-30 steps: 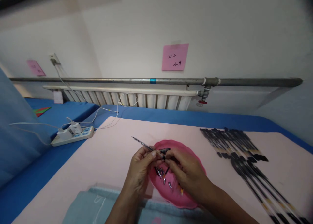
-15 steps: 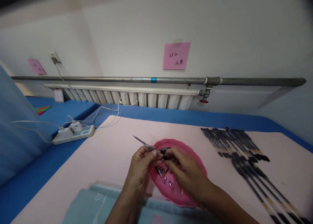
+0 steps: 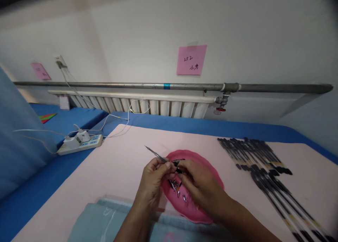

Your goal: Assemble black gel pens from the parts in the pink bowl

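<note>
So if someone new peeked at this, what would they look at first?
Probably the bright pink tray low in the middle, where the left hand holds a thin pointed stick and the right hand pinches a small black piece. Next, the dark pen-like sticks on the right, then a pink note on the wall.

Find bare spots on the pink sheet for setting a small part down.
Widest: pink sheet between power strip, teal cloth and left hand. Narrower: between pink dish and dark pen-like sticks. Crowded: the dish, holding loose parts, with the right hand over it; the stick rows at right.
</note>
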Demonstrator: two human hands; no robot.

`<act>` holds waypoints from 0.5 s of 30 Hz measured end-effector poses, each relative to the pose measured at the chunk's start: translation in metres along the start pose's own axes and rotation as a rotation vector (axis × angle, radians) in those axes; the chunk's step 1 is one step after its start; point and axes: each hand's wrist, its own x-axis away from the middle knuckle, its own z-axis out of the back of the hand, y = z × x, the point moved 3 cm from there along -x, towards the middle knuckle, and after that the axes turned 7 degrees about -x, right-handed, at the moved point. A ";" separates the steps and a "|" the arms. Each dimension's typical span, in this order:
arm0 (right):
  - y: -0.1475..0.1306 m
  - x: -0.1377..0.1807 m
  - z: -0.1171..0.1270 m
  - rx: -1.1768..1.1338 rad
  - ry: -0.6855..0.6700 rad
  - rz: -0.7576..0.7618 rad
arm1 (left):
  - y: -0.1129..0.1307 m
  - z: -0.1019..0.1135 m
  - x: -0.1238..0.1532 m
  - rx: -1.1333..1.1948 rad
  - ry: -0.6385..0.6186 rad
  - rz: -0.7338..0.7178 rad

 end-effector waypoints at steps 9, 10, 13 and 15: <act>0.002 0.000 -0.001 0.077 -0.031 0.035 | 0.001 0.000 0.000 0.001 0.016 -0.006; 0.002 0.000 -0.001 0.076 -0.033 0.042 | 0.001 0.000 0.000 -0.003 0.016 -0.003; 0.002 0.000 -0.002 0.034 -0.074 0.021 | 0.000 0.000 0.000 -0.003 0.008 0.000; 0.001 -0.001 -0.001 0.031 -0.078 0.012 | 0.000 0.000 0.001 0.004 0.005 -0.008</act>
